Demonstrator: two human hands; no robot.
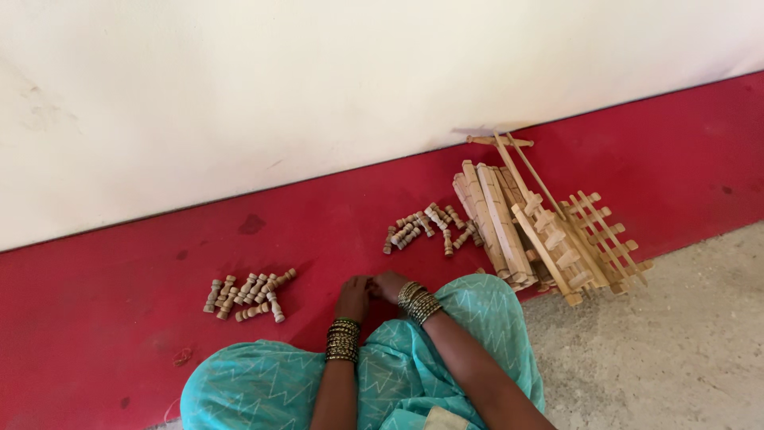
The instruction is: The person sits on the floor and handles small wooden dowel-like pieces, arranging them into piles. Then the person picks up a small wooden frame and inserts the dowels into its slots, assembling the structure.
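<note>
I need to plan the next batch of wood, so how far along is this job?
Some ladder-like wooden frames already lie assembled by the wall. Both hands, left hand and right hand, meet over something too small to tell. Two heaps of turned pegs and stacked slats lie unused.

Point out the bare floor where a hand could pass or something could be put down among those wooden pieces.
Bare red floor lies between the left heap of small pegs and the middle heap of pegs. The grey floor, right of the knee, is bare too. It is crowded at the stack of wooden slats and lattice frames, and where both hands meet.
</note>
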